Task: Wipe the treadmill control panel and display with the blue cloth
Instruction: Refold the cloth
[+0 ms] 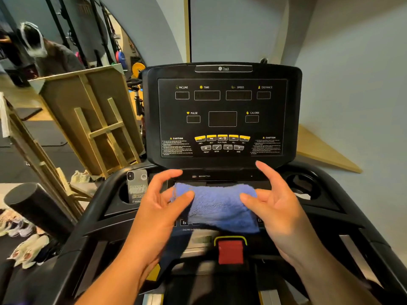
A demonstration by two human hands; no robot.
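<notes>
- We are looking down at the blue cloth. It is lying folded on the low control panel of the treadmill, just below the big dark display.
- Our left hand is reaching at the left end of the cloth. Its fingers are spread and only a little bent, and its thumb is touching the cloth. It is not holding anything yet.
- Our right hand is doing the same at the right end, fingers wide, thumb tip on the cloth.
- We think both hands are sitting this way so we can pick up the cloth from both ends.
- The cloth is covering some panel buttons, so it is going to need lifting before we wipe there.
- Just below the cloth, the red safety key is sticking up, so we are being careful not to bump it.
- Left of the cloth, a phone is standing in the cup holder.
- Above the cloth, the display is facing us with open room in front for wiping.
</notes>
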